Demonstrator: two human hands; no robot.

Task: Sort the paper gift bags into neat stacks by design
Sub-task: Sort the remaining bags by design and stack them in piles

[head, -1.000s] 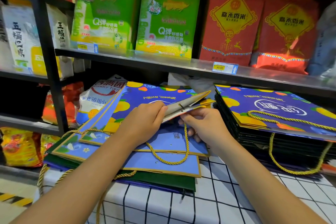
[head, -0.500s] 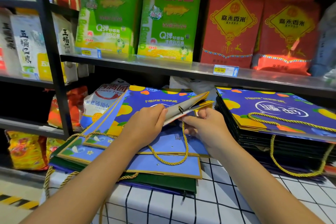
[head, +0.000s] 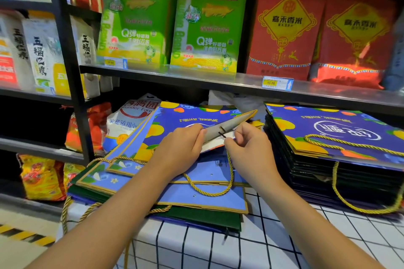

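Hidden: lying out of sight under both forearms, much of the loose left pile (head: pixel 122 183) of flat bags; lower bags showing only as dark green and blue edges.
Cut off: running past the right frame edge, the neat right stack (head: pixel 341 137) of blue orange-print bags; its gold rope handle (head: pixel 349 199) hanging down over the front.
Hard to read: blurring along the upper shelf (head: pixel 196 76), small print on the green rice packs (head: pixel 172 22) and red rice packs (head: pixel 323 24); price tag (head: pixel 277 83) reading 45.00.
Left hand (head: pixel 183 148): grip closed, pinching the near edge of the lifted bag (head: pixel 229 125) between thumb and fingers.
Right hand (head: pixel 247 148): fingers curling in at the bag's rim by the black handle knots (head: pixel 222 132), possibly pinching the gold cord (head: pixel 218 190); fingertips tucking out of view, so the exact hold staying unclear.
Lifted bag: tilting up off the left pile, pale inner face showing, far corner pointing toward the right stack, not touching it.
Cord: looping down from the lifted bag onto the light blue bags below.
Desk (head: pixel 273 242): carrying both piles on a white cloth with a dark grid.
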